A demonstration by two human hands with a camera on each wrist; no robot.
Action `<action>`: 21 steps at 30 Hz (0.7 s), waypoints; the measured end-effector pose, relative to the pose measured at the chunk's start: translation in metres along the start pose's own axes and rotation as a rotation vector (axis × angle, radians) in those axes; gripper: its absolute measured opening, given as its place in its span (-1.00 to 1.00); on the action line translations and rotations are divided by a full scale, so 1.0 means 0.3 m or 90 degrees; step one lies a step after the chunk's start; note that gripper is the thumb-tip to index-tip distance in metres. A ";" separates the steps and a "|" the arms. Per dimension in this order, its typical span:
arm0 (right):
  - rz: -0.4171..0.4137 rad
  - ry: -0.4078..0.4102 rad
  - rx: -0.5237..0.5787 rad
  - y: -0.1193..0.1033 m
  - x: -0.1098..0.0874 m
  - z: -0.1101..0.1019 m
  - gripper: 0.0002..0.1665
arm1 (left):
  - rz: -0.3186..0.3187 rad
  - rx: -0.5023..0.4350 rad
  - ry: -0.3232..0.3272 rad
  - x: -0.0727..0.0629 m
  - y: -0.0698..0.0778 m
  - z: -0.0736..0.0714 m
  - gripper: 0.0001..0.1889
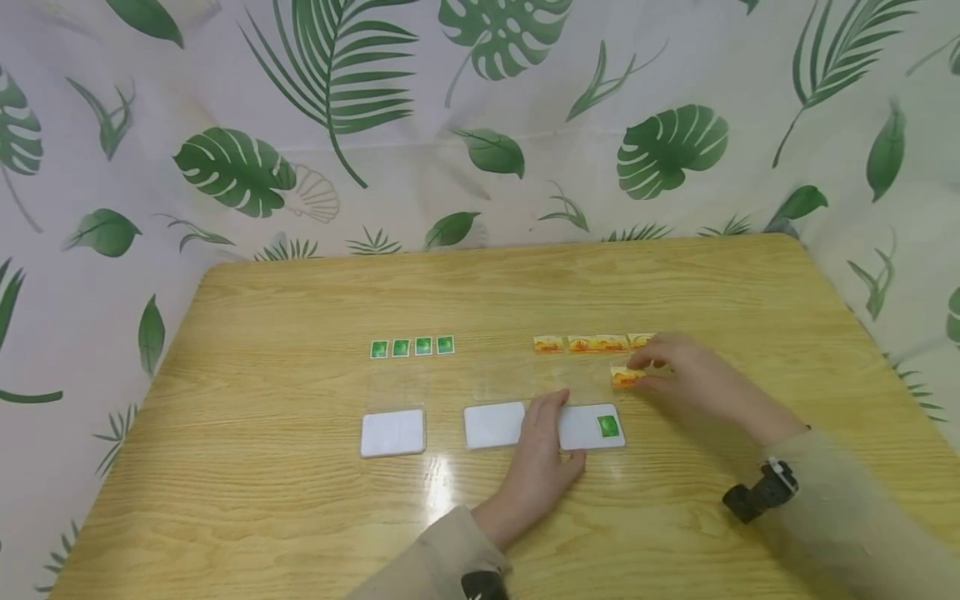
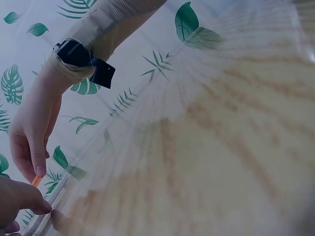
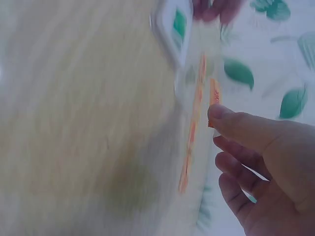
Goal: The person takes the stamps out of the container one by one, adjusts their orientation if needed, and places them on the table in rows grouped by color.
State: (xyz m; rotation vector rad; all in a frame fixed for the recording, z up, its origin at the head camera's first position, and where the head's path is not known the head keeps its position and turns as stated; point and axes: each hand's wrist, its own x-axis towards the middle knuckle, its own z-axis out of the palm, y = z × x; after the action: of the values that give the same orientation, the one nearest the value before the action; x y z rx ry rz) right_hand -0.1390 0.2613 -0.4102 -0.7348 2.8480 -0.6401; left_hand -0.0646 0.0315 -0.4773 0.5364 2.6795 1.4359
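Note:
My right hand [image 1: 686,371] pinches a small orange-and-yellow printed piece [image 3: 215,93] between thumb and fingertips, raised above the table just behind the rightmost white flat case [image 1: 581,427]. A small green square [image 1: 608,426] lies on that case, toward its right end. My left hand [image 1: 536,450] holds the same case by its left end, forefinger at the far edge and thumb at the near edge. To its left are a middle white case [image 1: 480,426] and a left white case [image 1: 392,433], both with plain tops. In the left wrist view, the left hand [image 2: 19,201] shows only partly.
Several green squares [image 1: 401,348] form a row at the back left of the wooden table [image 1: 262,500]. A row of orange-and-yellow pieces [image 1: 592,343] lies at the back right, close to the right hand. Clear flaps [image 1: 397,385] extend behind the cases. Leaf-patterned cloth [image 1: 405,200] hangs behind the table.

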 end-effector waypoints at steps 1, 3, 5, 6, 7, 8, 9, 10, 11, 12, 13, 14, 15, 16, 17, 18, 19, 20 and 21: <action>0.007 0.004 -0.002 0.018 0.003 -0.011 -0.78 | 0.001 0.001 -0.001 0.000 -0.001 0.000 -0.22; 0.020 0.014 -0.007 0.056 0.011 -0.029 -0.78 | 0.002 0.003 -0.001 0.001 -0.004 -0.001 -0.22; 0.035 0.020 -0.005 0.094 0.018 -0.045 -0.76 | -0.001 0.001 -0.003 0.002 -0.005 -0.002 -0.22; 0.044 0.021 -0.003 0.114 0.021 -0.051 -0.76 | 0.001 0.002 -0.003 0.002 -0.006 -0.003 -0.23; 0.054 0.024 -0.003 0.134 0.024 -0.056 -0.75 | -0.001 0.001 -0.004 0.002 -0.006 -0.003 -0.23; 0.063 0.025 -0.004 0.152 0.027 -0.061 -0.75 | -0.003 -0.001 -0.005 0.002 -0.006 -0.004 -0.23; 0.071 0.027 -0.004 0.170 0.028 -0.065 -0.74 | -0.004 -0.001 -0.007 0.001 -0.006 -0.004 -0.23; 0.078 0.030 -0.007 0.188 0.030 -0.067 -0.74 | -0.005 -0.003 -0.008 0.001 -0.006 -0.004 -0.23; 0.084 0.032 -0.008 0.204 0.031 -0.070 -0.74 | -0.005 -0.004 -0.009 0.001 -0.005 -0.005 -0.23; 0.088 0.034 -0.011 0.218 0.032 -0.072 -0.74 | -0.005 -0.006 -0.009 0.001 -0.005 -0.005 -0.23; 0.091 0.036 -0.016 0.232 0.033 -0.074 -0.75 | -0.008 -0.008 -0.011 0.001 -0.004 -0.004 -0.23; 0.092 0.037 -0.018 0.242 0.034 -0.076 -0.74 | -0.007 -0.008 -0.011 0.001 -0.004 -0.004 -0.22; 0.097 0.035 -0.019 0.252 0.033 -0.076 -0.74 | -0.006 -0.008 -0.011 0.001 -0.005 -0.003 -0.22; 0.099 0.032 -0.022 0.261 0.033 -0.076 -0.73 | -0.005 -0.009 -0.011 0.002 -0.005 -0.002 -0.22; 0.104 0.029 -0.021 0.268 0.033 -0.076 -0.73 | -0.004 -0.009 -0.010 0.002 -0.006 -0.001 -0.22; 0.107 0.025 -0.020 0.274 0.033 -0.075 -0.73 | -0.002 -0.007 -0.009 0.002 -0.006 0.000 -0.22; 0.109 0.022 -0.018 0.279 0.032 -0.074 -0.73 | 0.000 -0.005 -0.008 0.001 -0.006 0.000 -0.22; 0.108 0.020 -0.018 0.284 0.032 -0.072 -0.74 | 0.002 -0.004 -0.007 0.001 -0.006 0.000 -0.22; 0.107 0.019 -0.016 0.287 0.032 -0.071 -0.75 | 0.004 -0.003 -0.006 0.001 -0.006 0.000 -0.22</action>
State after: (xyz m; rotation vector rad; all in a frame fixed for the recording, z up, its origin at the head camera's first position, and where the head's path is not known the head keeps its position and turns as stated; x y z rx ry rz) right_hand -0.1895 0.3326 -0.4284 -0.4850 2.9090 -0.5959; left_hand -0.0653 0.0308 -0.4788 0.5497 2.6692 1.4373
